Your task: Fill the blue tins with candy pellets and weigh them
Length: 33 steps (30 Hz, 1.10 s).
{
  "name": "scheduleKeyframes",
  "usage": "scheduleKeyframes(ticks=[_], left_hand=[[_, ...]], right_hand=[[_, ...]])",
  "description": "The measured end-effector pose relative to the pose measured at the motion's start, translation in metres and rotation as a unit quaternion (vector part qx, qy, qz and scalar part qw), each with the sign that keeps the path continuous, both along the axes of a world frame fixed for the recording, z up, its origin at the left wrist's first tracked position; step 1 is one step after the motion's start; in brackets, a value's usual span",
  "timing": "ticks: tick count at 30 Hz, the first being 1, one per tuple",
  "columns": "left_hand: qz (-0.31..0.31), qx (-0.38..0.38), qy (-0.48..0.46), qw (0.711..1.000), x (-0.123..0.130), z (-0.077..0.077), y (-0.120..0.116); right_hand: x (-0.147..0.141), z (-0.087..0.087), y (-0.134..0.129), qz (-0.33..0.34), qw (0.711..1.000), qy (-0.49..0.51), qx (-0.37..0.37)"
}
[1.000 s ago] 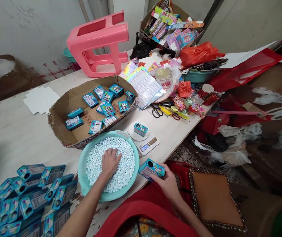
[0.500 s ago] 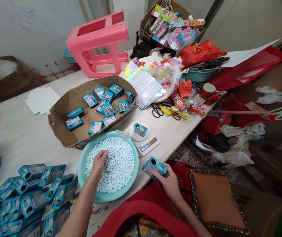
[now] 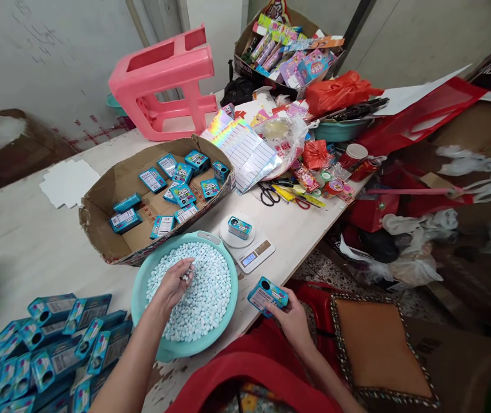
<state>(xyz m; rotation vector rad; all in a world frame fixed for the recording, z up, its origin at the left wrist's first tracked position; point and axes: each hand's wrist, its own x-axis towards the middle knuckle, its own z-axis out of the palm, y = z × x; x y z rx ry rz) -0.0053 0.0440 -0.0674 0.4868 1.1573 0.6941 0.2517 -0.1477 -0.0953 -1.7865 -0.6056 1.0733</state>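
Observation:
My left hand (image 3: 175, 282) is over the turquoise basin (image 3: 233, 287), its fingers curled round a few small candies (image 3: 206, 298) like the pale blue and white ones filling the basin. In my right hand (image 3: 291, 315) is a small blue candy box (image 3: 268, 296), tilted, with a round dark hole in its top end. Just beyond the basin a similar box (image 3: 240, 228) stands on the round plate of a white kitchen scale (image 3: 256, 256) with a lit display.
Many blue boxes (image 3: 51, 358) with round holes stand at the lower left. A cardboard tray (image 3: 99, 241) behind the basin holds several more. A pink stool (image 3: 163, 74) lies on its side on the table, with scissors (image 3: 270, 195) and packaging clutter to the right.
My left hand has turned and opened slightly, so candies now show in its fingers. My right hand holds the box nearly as before. The view has shifted a little.

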Motion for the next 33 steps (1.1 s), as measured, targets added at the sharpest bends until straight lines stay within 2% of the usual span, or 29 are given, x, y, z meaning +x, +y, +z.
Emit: scheduleKeyframes(ticks=[5,10,14,16,20,22,27,33], left_hand=[[-0.081,0.058,0.003,0.995,0.017,0.019,0.023],[-0.166,0.111,0.035,0.979,0.049,0.04,0.054],[-0.234,0.166,0.103,0.952,0.084,0.044,0.075],[-0.268,0.221,0.162,0.923,0.103,0.039,0.085],[-0.334,0.358,0.328,0.808,0.136,0.023,0.103],[-0.349,0.383,0.374,0.769,0.147,0.015,0.109],[-0.365,0.396,0.416,0.733,0.157,0.003,0.117],[-0.389,0.408,0.477,0.674,0.16,0.007,0.117]], right_hand=[[0.004,-0.001,0.001,-0.014,1.0,0.024,0.009],[0.01,0.0,0.002,-0.042,0.998,0.036,0.007],[0.015,-0.011,-0.001,-0.043,0.998,0.041,0.018],[0.018,-0.017,-0.002,-0.039,0.998,0.039,0.025],[0.022,-0.02,-0.004,-0.05,0.998,0.034,0.028],[0.024,-0.019,-0.006,-0.056,0.998,0.028,0.026],[0.031,-0.022,-0.011,-0.064,0.998,0.021,0.011],[0.032,-0.027,-0.012,-0.061,0.998,0.017,0.008]])
